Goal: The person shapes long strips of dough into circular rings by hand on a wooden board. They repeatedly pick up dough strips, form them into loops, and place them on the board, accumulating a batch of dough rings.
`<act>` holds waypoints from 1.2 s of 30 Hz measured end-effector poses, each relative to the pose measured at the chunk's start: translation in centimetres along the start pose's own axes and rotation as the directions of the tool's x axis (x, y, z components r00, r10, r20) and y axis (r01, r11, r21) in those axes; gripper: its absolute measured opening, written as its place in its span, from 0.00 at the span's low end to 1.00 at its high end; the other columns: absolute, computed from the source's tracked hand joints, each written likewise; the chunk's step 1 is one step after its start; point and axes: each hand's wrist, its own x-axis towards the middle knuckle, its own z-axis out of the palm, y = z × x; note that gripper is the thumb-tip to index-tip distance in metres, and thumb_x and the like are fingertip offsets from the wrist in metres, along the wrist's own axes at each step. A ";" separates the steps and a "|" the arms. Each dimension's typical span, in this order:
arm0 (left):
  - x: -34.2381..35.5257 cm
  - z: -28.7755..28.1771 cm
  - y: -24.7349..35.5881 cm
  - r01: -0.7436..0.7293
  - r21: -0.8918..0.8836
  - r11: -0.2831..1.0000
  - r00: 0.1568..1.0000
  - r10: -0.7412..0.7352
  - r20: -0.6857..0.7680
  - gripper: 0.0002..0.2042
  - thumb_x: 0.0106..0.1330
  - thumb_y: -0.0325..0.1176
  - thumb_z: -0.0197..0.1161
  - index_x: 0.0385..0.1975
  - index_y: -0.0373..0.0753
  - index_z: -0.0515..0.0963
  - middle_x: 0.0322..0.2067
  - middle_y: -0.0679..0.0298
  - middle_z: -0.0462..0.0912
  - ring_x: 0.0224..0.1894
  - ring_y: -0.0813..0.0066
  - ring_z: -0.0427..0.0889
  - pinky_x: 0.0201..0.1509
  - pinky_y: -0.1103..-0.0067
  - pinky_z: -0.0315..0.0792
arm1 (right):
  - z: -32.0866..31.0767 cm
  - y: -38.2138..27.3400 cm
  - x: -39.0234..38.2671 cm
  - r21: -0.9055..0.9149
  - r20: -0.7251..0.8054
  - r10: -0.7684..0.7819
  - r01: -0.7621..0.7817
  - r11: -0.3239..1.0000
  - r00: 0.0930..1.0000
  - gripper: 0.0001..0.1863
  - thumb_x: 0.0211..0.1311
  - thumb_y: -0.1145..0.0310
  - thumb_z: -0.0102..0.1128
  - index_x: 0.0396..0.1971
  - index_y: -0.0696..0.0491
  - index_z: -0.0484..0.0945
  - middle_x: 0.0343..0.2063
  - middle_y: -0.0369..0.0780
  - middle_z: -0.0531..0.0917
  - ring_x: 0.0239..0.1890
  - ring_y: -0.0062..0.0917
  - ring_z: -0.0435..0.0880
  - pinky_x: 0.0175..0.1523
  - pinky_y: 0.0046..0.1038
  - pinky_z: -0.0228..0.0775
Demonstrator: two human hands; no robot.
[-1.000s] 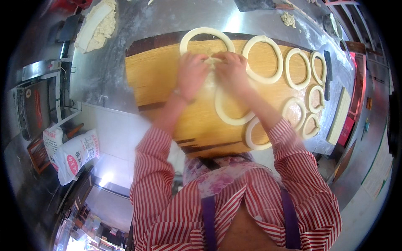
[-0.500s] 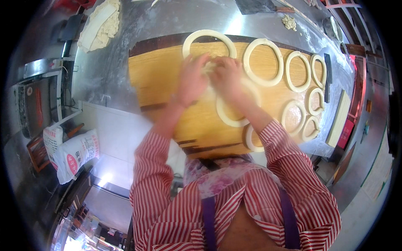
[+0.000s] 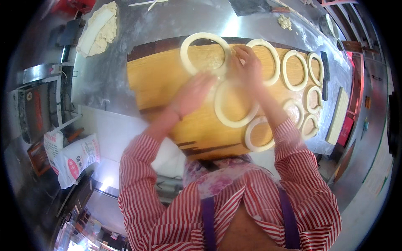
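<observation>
Rings of pale dough lie on a wooden board (image 3: 153,85). My left hand (image 3: 196,93), smeared by motion, is at the lower edge of the far-left dough ring (image 3: 184,54); its fingers cannot be made out. Over the board between that ring and the neighbouring dough ring (image 3: 275,60) is my right hand (image 3: 251,69), its fingers curled and pinched together. A small pale spot shows at those fingertips, too blurred to name. Nearer to me, below the hands, lies another dough ring (image 3: 218,106).
Several smaller rings, such as one dough ring (image 3: 286,69), fill the board's right part. On the metal table (image 3: 138,25) sit a dough lump (image 3: 100,31) at far left, dough scraps (image 3: 284,22) and a dark flat blade (image 3: 249,6) at the back. A white sack (image 3: 79,157) stands lower left.
My hands were together at the far-left ring's lower right edge. They have parted, the left moving down and the right moving to the right.
</observation>
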 end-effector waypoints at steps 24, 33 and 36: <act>1.7 -5.6 -6.3 0.291 -0.143 0.946 0.943 -0.308 -0.122 0.09 0.57 0.14 0.60 0.34 0.35 0.75 0.41 0.56 0.82 0.45 0.57 0.83 0.49 0.72 0.76 | -4.8 1.0 3.3 0.066 0.348 0.106 -0.138 0.988 0.931 0.08 0.56 0.74 0.63 0.37 0.57 0.82 0.38 0.44 0.88 0.37 0.33 0.86 0.49 0.31 0.75; 8.7 -1.4 -8.4 0.216 0.138 0.967 0.946 -0.172 -0.273 0.17 0.59 0.32 0.71 0.49 0.40 0.81 0.44 0.57 0.80 0.51 0.56 0.77 0.57 0.65 0.69 | 2.5 0.0 4.7 -0.070 0.131 0.013 -0.004 0.998 0.991 0.17 0.52 0.68 0.71 0.43 0.56 0.83 0.42 0.44 0.82 0.47 0.40 0.81 0.50 0.39 0.76; 10.0 -0.7 -9.0 0.226 0.055 0.973 0.964 -0.215 -0.159 0.18 0.57 0.33 0.72 0.49 0.40 0.81 0.44 0.58 0.79 0.50 0.55 0.77 0.55 0.66 0.70 | 4.7 1.0 5.5 -0.141 0.146 0.000 0.020 0.990 0.989 0.16 0.53 0.67 0.72 0.41 0.56 0.83 0.39 0.43 0.81 0.45 0.41 0.81 0.49 0.39 0.75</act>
